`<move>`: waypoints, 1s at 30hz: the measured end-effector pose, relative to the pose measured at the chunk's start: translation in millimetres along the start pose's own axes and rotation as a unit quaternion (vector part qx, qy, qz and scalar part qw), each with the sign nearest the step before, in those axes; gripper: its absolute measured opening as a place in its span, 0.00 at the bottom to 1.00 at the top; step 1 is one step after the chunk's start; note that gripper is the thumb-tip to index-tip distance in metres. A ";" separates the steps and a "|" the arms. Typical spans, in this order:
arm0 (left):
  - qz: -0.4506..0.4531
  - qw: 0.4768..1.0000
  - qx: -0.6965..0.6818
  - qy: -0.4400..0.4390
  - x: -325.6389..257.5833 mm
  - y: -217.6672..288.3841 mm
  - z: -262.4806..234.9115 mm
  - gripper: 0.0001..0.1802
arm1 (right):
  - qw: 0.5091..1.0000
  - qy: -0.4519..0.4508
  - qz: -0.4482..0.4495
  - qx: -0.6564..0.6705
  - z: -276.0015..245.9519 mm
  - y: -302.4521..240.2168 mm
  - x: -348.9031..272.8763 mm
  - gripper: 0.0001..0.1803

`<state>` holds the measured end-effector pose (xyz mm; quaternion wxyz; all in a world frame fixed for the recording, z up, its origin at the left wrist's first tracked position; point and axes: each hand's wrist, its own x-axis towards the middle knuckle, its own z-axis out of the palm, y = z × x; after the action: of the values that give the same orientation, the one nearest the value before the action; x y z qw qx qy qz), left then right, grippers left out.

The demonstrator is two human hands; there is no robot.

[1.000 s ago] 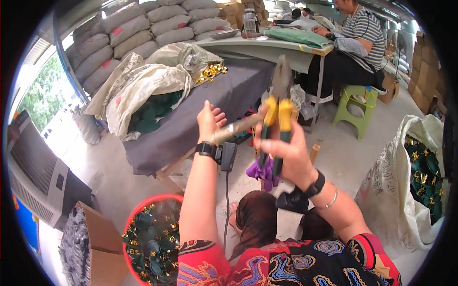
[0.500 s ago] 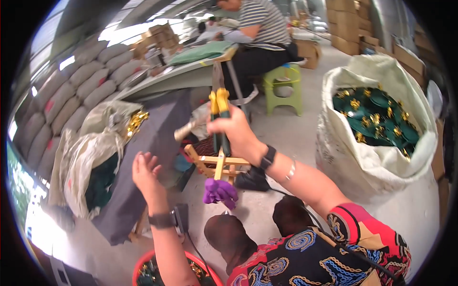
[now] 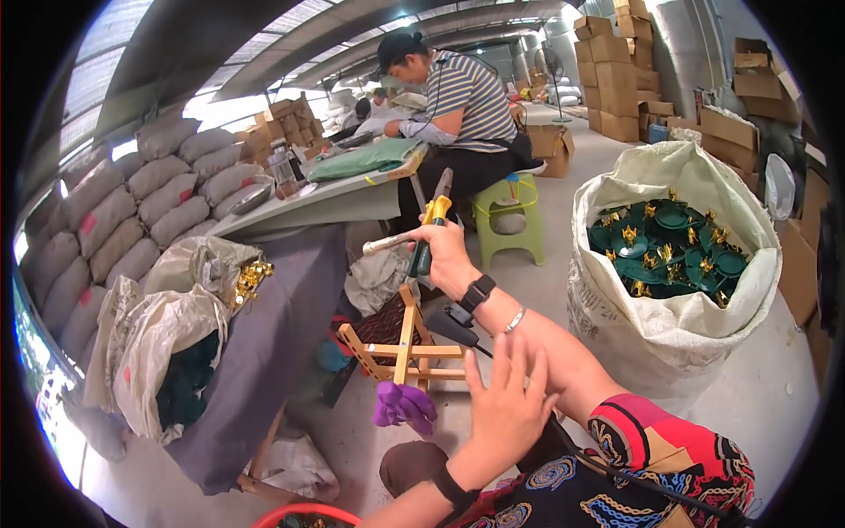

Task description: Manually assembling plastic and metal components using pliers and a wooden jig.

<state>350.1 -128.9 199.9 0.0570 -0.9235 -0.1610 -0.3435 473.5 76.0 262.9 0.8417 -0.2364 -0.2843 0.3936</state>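
In my right hand (image 3: 444, 255) are pliers (image 3: 437, 209) with yellow and dark green handles, their metal jaws tilted upward. A pale rod (image 3: 387, 242) sticks out to the left beside the pliers; I cannot tell whether the same hand holds it. My left hand (image 3: 506, 400) is open and empty, fingers spread, in front of my right forearm. Below the pliers stands a wooden frame (image 3: 405, 348) with purple cloth (image 3: 405, 407) wrapped at its near end. A black device (image 3: 453, 326) with a cord is beside the frame.
At the right stands a white sack (image 3: 669, 339) of green discs with gold pieces. Dark cloth (image 3: 264, 352) drapes a bench at left, with another sack (image 3: 167, 352) on it. A red basin (image 3: 308, 510) is at the bottom edge. A seated person (image 3: 471, 101) works at a table (image 3: 343, 204) ahead.
My left hand has swung from the left side across to my right forearm. The pliers have tilted so their jaws show, and my view has lifted.
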 end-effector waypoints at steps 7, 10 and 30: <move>0.024 0.994 -0.100 -0.047 -13.9 -11.8 0.0 0.34 | 1.000 0.013 0.006 0.023 -7.8 -2.8 1.8 0.14; 0.027 0.992 -0.111 -0.058 -17.1 -17.2 0.9 0.32 | 1.000 -0.002 0.020 0.008 -10.9 -0.7 1.0 0.14; -0.066 0.972 -0.220 -0.052 -60.1 -69.7 -5.6 0.19 | 0.988 -0.026 0.151 -0.018 -39.1 35.4 -52.3 0.14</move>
<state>280.3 -80.0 164.6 -0.1788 -0.9173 -0.1447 -0.3249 453.2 48.0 197.2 0.7603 -0.2816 -0.2742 0.5171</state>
